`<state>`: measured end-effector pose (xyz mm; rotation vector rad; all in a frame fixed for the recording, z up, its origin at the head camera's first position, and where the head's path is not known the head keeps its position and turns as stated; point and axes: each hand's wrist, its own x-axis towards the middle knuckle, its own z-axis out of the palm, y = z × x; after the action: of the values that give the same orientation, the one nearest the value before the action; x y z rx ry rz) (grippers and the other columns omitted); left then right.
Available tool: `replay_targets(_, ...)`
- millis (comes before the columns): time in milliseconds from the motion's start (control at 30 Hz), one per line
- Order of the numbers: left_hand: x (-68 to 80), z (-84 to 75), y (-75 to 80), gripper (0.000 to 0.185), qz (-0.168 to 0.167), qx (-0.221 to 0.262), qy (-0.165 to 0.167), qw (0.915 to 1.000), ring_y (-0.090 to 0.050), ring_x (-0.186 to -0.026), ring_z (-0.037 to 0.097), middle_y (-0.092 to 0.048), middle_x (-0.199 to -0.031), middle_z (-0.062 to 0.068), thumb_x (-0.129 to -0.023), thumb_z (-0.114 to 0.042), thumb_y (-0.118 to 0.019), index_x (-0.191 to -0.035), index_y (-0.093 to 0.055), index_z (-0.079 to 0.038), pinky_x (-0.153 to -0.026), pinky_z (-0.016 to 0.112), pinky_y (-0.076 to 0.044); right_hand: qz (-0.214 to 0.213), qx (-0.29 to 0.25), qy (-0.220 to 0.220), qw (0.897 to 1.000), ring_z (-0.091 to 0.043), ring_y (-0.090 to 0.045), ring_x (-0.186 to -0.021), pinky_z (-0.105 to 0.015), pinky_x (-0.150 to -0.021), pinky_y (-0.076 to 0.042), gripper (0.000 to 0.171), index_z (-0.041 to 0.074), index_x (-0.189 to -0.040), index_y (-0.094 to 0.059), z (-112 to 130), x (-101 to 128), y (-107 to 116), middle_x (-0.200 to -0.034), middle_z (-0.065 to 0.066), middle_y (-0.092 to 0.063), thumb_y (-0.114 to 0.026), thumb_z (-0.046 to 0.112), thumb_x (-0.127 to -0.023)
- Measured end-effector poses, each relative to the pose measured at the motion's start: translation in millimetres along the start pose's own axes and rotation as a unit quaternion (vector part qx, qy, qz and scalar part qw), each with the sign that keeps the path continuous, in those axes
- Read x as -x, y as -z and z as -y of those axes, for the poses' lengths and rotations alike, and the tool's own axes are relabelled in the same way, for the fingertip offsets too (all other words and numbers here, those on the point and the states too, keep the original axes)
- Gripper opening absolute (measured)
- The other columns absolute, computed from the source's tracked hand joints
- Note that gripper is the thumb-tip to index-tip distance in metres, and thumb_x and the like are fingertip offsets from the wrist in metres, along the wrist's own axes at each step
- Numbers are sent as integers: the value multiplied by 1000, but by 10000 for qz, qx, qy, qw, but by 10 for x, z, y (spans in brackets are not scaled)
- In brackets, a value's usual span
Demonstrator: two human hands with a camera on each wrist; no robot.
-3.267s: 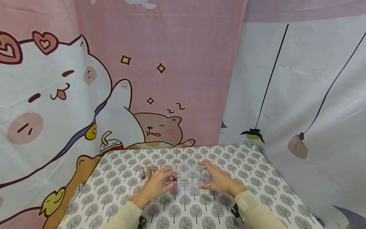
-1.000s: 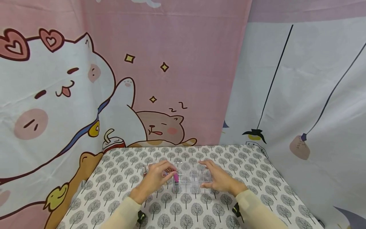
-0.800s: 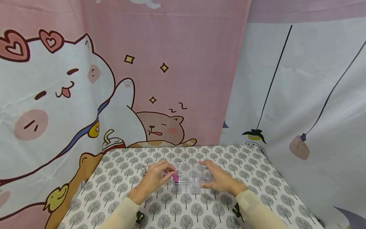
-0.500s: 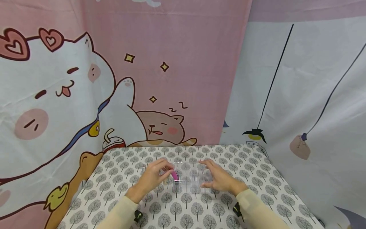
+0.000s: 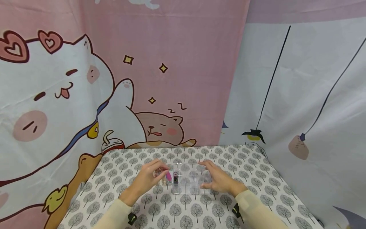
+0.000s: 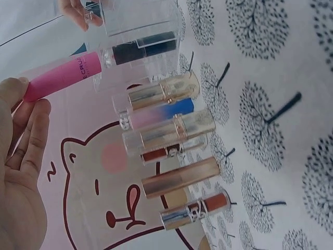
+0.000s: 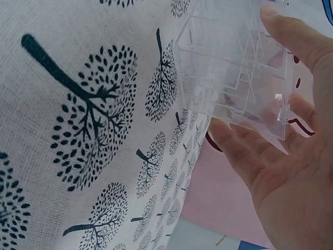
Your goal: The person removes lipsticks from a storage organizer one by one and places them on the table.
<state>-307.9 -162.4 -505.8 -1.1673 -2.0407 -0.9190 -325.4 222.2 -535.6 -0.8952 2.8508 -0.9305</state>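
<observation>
My left hand (image 5: 148, 175) pinches a pink lipstick tube (image 6: 67, 78) between thumb and fingers. In the head view the tube tilts just left of a clear compartment organizer (image 5: 186, 191). Dark lettering shows near the tube's end in the left wrist view. A dark tube with a clear top (image 6: 145, 48) stands in the organizer's left compartment. My right hand (image 5: 218, 178) grips the organizer's right end, thumb on the near side and fingers on the far side. In the right wrist view the organizer's clear walls (image 7: 223, 67) lie between thumb and fingers.
A row of lipsticks stands left of the organizer, partly hidden by my left hand in the head view. It includes a blue-and-pink tube (image 6: 161, 113), a rose-gold tube (image 6: 182, 177) and a silver-and-red tube (image 6: 195, 210). A tree-print cloth (image 5: 226, 216) covers the table.
The pink tube was at the organizer's front left compartment; my left hand has raised it and moved it left, out past the side wall. My right hand has stayed on the organizer.
</observation>
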Motion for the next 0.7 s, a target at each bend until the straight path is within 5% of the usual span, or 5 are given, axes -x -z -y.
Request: replay_targets(700,308,71,276,27,15,-463,440,9980,-74,-83,3,-81,-104,-2,-93,3,-94,-113,-83,-11,-67,20,-65,-15,108,25,9999,-46,-61,-156,-74,-128,-54,105,24,-180,-37,-27,-5,-18,-183,-12,-46,-95,45,-95)
